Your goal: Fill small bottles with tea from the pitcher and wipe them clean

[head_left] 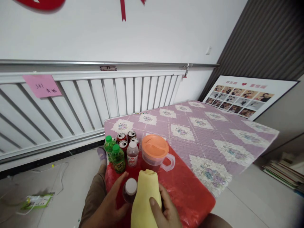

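My left hand (pixel 112 201) is open, thumb and fingers apart, curved beside a bottle (pixel 130 190) with a white cap and dark contents. A strip of red shows between palm and bottle; whether the thumb tip touches it I cannot tell. Closed around a pale yellow, bottle-shaped bundle (pixel 146 199) with a creased top is my right hand (pixel 165 209). Beyond it stands a clear pitcher (pixel 146 161) with an orange lid (pixel 155 146). To the left are two green-capped bottles (pixel 118 160), a white-capped bottle (pixel 132 155) and several opened drink cans (pixel 121 136).
A red plastic cover (pixel 190 196) lies under the items. Behind it extends a purple floral-covered surface (pixel 161 125), against a white radiator (pixel 142 95). A photo board (pixel 237 95) leans at the right. A power strip (pixel 39 201) with cords lies on the floor at left.
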Tool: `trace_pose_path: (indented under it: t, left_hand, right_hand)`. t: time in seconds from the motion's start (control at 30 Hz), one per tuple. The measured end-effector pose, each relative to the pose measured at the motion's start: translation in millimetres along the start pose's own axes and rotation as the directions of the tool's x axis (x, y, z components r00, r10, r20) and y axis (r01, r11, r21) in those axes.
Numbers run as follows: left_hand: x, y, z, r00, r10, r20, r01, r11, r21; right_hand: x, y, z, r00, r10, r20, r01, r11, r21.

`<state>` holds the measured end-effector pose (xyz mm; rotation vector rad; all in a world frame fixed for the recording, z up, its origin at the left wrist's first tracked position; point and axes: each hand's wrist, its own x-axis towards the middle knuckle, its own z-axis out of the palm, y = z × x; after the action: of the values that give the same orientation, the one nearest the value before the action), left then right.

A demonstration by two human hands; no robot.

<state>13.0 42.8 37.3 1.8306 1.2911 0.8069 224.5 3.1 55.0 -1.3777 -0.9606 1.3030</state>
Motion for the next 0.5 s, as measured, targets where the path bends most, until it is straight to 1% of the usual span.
trace_pose_path:
  t: [0.07, 0.13, 0.23, 0.33, 0.43, 0.5]
  left_hand:
    - [1.7, 5.3, 0.0, 1.0, -0.01, 0.017, 0.01, 1.0, -0.01]
    - [2.1, 6.2, 2.7, 1.0, 0.009, -0.005, -0.009, 1.0, -0.01]
    - [0.0, -0.5, 10.7, 0.995, 0.039, -0.097, -0.039, 0.999, 0.005]
    - [-3.8, -9.5, 21.9, 0.979, 0.056, -0.195, -0.053, 0.998, 0.019]
    - [-6.6, -13.5, 31.6, 0.964, 0.045, -0.261, -0.043, 0.999, 0.013]
    - [-7.4, -13.4, 35.5, 0.957, 0.019, -0.288, -0.02, 1.0, -0.001]
  right_hand:
    - [-0.2, 5.0, 3.6, 1.0, -0.01, -0.013, 0.01, 1.0, 0.014]
    - [2.4, 14.3, 1.9, 1.0, -0.02, -0.019, 0.02, 1.0, -0.024]
    - [8.7, 30.0, -8.1, 0.999, -0.051, -0.014, 0.048, 0.988, -0.146]
    - [14.5, 43.9, -15.7, 0.995, -0.089, -0.049, 0.073, 0.962, -0.261]
    - [18.3, 52.6, -15.9, 0.994, -0.098, -0.047, 0.075, 0.93, -0.36]
    - [19.7, 53.8, -15.1, 0.994, -0.098, -0.045, 0.071, 0.911, -0.406]
